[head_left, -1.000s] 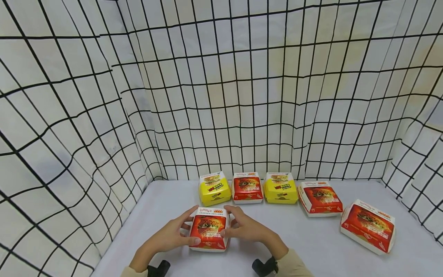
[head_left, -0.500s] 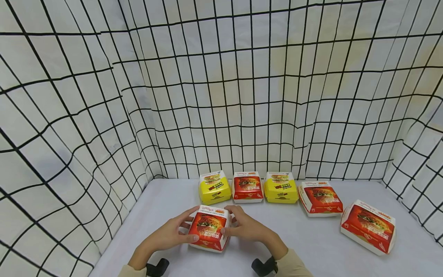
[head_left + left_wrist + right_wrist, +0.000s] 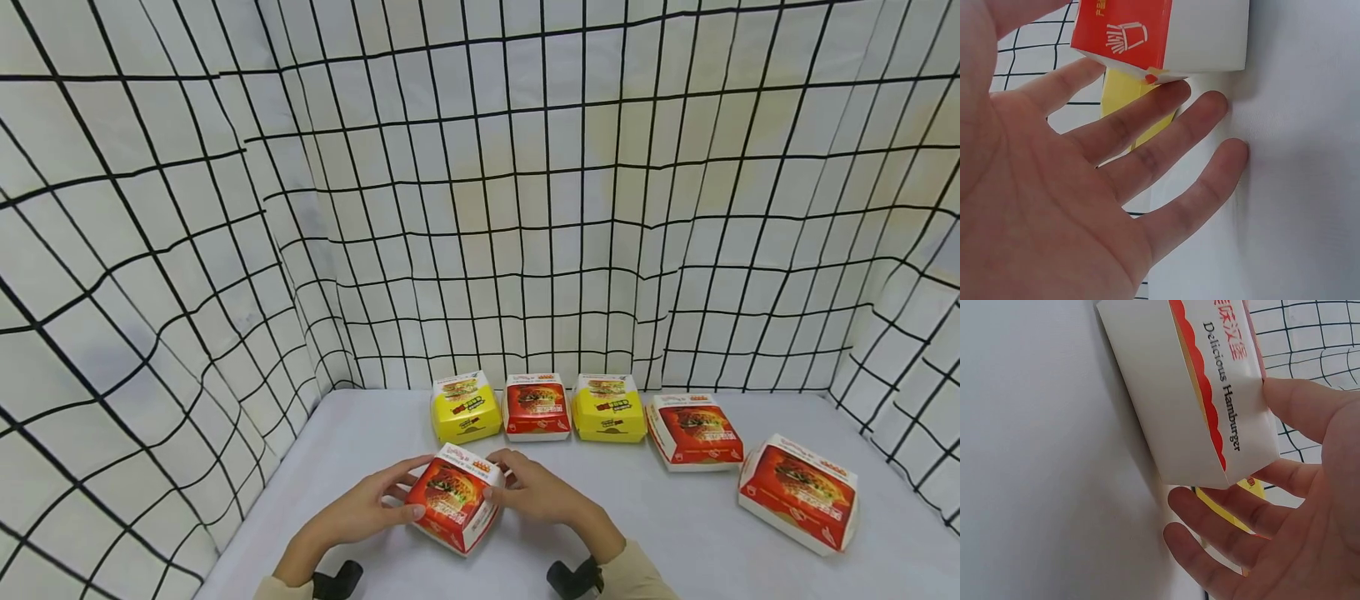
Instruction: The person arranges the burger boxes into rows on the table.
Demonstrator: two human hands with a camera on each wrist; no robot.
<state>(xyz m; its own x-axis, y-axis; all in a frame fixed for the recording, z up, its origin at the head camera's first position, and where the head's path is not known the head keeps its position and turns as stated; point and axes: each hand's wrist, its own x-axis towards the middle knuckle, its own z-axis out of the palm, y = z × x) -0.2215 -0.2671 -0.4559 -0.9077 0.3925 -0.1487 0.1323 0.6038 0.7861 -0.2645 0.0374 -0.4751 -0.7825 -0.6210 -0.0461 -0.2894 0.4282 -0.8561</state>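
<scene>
A red and white hamburger box (image 3: pixel 452 498) sits at an angle on the white tabletop, between both hands. My left hand (image 3: pixel 369 505) holds its left side, thumb at the near left corner and index finger at the far one. In the left wrist view the other fingers (image 3: pixel 1179 134) spread out below the box. From the right, my right hand (image 3: pixel 542 493) has its thumb on the upper edge and its index finger behind the far corner. The right wrist view shows a white side panel (image 3: pixel 1154 387) reading "Delicious Hamburger"; the lower fingers (image 3: pixel 1210 528) are apart from it.
Behind stand a yellow box (image 3: pixel 466 408), a red box (image 3: pixel 536 407) and another yellow box (image 3: pixel 610 408) in a row. Two red boxes, a nearer one (image 3: pixel 798 492) and a farther one (image 3: pixel 694 432), lie to the right. White, black-gridded cloth walls (image 3: pixel 525 208) enclose the table.
The hamburger box between my hands has turned clockwise, its far edge swinging right and its near edge left. Both hands stay nearly in place. The other boxes have not moved.
</scene>
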